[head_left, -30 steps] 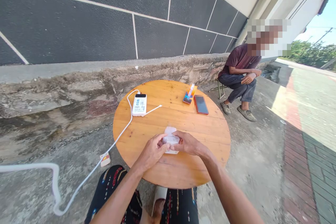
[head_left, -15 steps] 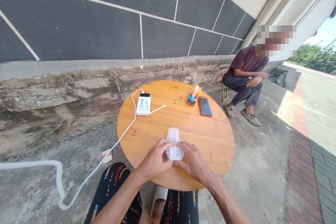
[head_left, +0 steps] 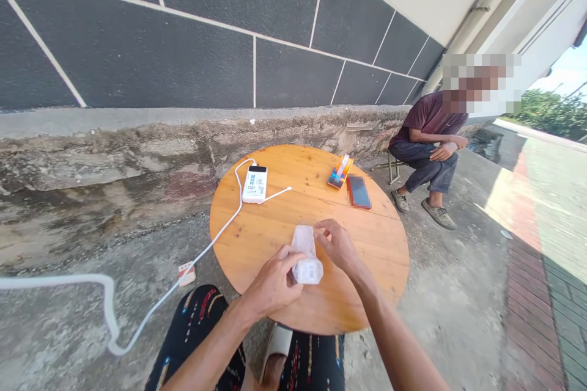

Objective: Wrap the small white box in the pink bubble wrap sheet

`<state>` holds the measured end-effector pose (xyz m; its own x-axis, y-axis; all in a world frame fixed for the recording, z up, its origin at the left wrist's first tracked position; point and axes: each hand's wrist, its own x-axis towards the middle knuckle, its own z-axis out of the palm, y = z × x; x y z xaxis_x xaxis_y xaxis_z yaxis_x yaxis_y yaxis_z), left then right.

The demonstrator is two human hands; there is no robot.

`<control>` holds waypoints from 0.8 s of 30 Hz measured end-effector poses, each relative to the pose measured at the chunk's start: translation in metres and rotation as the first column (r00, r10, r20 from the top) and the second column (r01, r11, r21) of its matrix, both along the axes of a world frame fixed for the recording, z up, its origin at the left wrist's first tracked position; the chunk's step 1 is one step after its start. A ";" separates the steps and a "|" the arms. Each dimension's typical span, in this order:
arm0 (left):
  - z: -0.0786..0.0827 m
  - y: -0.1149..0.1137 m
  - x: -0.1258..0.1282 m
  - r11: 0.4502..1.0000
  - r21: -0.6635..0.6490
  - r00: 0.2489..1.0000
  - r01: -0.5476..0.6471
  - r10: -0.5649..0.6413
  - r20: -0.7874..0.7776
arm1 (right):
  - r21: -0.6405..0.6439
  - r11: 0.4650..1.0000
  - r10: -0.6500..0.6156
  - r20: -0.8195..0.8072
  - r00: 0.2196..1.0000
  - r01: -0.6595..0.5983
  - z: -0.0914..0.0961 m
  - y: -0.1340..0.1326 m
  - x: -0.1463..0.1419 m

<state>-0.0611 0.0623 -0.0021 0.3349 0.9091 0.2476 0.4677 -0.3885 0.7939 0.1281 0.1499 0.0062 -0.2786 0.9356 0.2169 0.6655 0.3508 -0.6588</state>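
A clear plastic box (head_left: 304, 243) with a printed label on its near part lies on the round wooden table (head_left: 257, 238), close to its front. My left hand (head_left: 277, 278) grips the box's near left side, thumb on top and fingers beside it. To the right of the far part is my right hand (head_left: 337, 244), its fingers bent and slightly apart, with nothing visible in them. Whether its fingertips touch the box's edge is hard to make out.
Toward the back left lies a white power bank (head_left: 255, 184) with a white cable (head_left: 220, 229) running off the table. An orange tape dispenser (head_left: 339, 172) and a phone (head_left: 359, 192) are at the back right. A person (head_left: 428, 134) sits beyond, near the wall (head_left: 183, 55).
My right hand has let go of the box's near right side and moved up and right, beside its far part. My left hand stays on the box. The view has shifted slightly.
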 end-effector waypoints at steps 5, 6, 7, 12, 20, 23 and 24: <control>0.001 0.002 -0.001 0.999 0.028 1.000 0.015 -0.015 0.009 | -0.039 0.999 0.032 -0.020 0.999 -0.033 -0.007 0.017 -0.008; 0.001 0.003 -0.001 1.000 0.026 1.000 0.015 -0.015 0.012 | -0.052 0.998 0.037 -0.024 0.999 -0.038 -0.008 0.019 -0.008; 0.001 0.003 -0.001 1.000 0.022 1.000 0.015 -0.016 0.016 | -0.064 0.997 0.039 -0.028 0.999 -0.041 -0.009 0.021 -0.009; 0.002 0.004 -0.002 0.999 -0.003 0.999 0.033 -0.033 0.029 | -0.107 0.994 0.031 -0.052 0.998 -0.037 -0.011 0.025 -0.009; 0.003 0.006 -0.003 0.999 -0.009 0.999 0.041 -0.040 0.025 | -0.114 0.992 0.051 -0.048 0.998 -0.056 -0.014 0.024 -0.005; 0.003 0.007 -0.003 0.999 -0.008 0.999 0.047 -0.047 0.023 | -0.091 0.993 0.066 -0.045 0.997 -0.070 -0.009 0.023 -0.006; 0.003 0.007 -0.003 0.999 -0.007 0.999 0.049 -0.048 0.022 | -0.083 0.993 0.080 -0.047 0.996 -0.084 -0.007 0.022 -0.006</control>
